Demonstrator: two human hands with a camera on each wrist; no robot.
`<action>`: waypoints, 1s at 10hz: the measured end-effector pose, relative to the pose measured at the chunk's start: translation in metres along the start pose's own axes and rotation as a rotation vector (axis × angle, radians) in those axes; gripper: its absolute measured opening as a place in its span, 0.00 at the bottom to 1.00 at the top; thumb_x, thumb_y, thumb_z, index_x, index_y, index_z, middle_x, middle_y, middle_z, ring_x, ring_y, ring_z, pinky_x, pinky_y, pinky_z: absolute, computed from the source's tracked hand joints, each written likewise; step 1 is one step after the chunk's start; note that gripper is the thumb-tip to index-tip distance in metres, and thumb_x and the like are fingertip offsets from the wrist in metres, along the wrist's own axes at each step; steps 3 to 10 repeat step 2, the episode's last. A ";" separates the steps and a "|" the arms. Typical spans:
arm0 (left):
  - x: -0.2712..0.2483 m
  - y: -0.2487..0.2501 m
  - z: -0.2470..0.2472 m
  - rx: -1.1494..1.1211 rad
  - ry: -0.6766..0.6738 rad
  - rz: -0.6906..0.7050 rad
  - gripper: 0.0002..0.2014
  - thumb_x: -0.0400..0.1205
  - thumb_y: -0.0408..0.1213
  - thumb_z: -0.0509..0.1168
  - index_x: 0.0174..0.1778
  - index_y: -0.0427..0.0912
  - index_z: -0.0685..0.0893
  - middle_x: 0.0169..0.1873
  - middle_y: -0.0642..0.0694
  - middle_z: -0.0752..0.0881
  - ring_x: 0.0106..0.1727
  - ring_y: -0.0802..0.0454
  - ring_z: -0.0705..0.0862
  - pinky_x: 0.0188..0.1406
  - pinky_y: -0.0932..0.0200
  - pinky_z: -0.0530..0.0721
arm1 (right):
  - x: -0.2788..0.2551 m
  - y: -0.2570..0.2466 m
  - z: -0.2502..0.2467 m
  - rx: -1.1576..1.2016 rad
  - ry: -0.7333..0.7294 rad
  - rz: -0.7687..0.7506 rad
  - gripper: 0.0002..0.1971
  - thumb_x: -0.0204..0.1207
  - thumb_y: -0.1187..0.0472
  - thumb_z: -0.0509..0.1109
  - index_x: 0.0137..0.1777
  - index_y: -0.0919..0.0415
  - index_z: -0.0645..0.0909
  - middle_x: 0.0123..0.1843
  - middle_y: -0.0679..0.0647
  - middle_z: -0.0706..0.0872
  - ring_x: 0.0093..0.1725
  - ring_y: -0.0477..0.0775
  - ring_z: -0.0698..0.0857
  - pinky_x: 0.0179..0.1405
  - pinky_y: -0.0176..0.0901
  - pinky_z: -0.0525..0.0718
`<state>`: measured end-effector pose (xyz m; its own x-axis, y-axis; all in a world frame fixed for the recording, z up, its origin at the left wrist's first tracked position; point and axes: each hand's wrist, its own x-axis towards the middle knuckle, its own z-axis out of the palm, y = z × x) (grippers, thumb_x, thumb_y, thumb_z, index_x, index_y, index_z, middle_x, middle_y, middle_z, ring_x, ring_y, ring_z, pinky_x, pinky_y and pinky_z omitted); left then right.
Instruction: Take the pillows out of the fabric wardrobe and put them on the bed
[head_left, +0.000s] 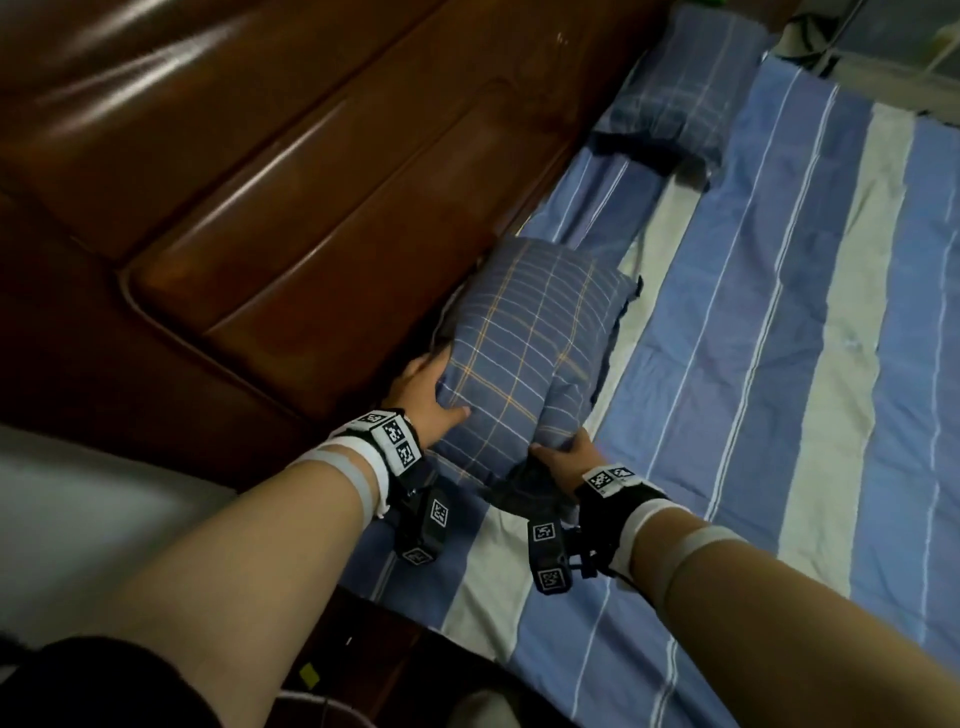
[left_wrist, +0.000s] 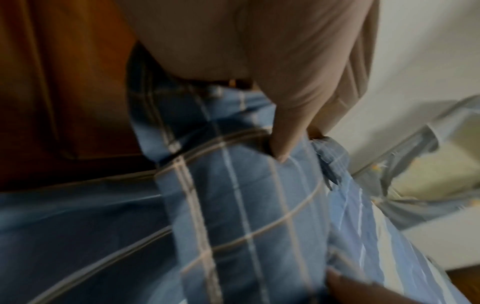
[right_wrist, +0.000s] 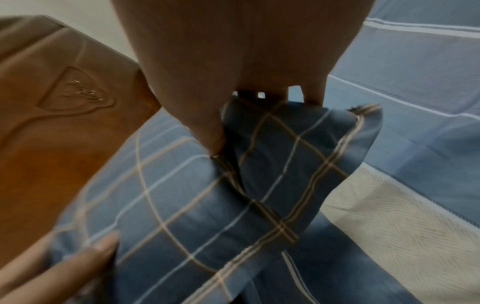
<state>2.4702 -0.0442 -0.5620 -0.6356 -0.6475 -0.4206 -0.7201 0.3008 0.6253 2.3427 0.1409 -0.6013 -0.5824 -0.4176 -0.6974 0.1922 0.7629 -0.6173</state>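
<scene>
A blue plaid pillow (head_left: 524, 343) lies on the striped bed sheet (head_left: 779, 364) against the brown headboard (head_left: 260, 182). My left hand (head_left: 431, 400) grips its near left edge, thumb on top and fingers tucked behind. My right hand (head_left: 566, 452) pinches the near right corner. In the left wrist view the thumb presses into the plaid pillow (left_wrist: 233, 205). The right wrist view has my thumb and fingers clamped on a fold of the pillow (right_wrist: 207, 205). A second plaid pillow (head_left: 675, 98) rests farther up the bed by the headboard.
The glossy wooden headboard runs along the left. A white wall (head_left: 78, 519) shows at the lower left. The striped sheet stretches to the right. Pale fabric and clutter (head_left: 831, 47) sit beyond the bed's far end.
</scene>
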 end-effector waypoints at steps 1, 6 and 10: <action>0.009 -0.019 0.004 -0.048 -0.081 -0.153 0.40 0.75 0.45 0.77 0.83 0.48 0.68 0.82 0.39 0.70 0.80 0.39 0.73 0.79 0.47 0.73 | 0.005 -0.002 0.012 0.005 -0.109 0.128 0.31 0.80 0.54 0.74 0.81 0.59 0.71 0.76 0.63 0.82 0.69 0.66 0.83 0.68 0.60 0.82; 0.013 -0.025 0.004 -0.135 -0.053 -0.170 0.30 0.78 0.42 0.75 0.76 0.43 0.76 0.77 0.39 0.77 0.77 0.42 0.76 0.75 0.50 0.76 | 0.008 -0.003 0.016 0.050 -0.118 0.137 0.32 0.84 0.54 0.70 0.87 0.52 0.64 0.82 0.58 0.76 0.76 0.66 0.79 0.63 0.64 0.83; 0.013 -0.025 0.004 -0.135 -0.053 -0.170 0.30 0.78 0.42 0.75 0.76 0.43 0.76 0.77 0.39 0.77 0.77 0.42 0.76 0.75 0.50 0.76 | 0.008 -0.003 0.016 0.050 -0.118 0.137 0.32 0.84 0.54 0.70 0.87 0.52 0.64 0.82 0.58 0.76 0.76 0.66 0.79 0.63 0.64 0.83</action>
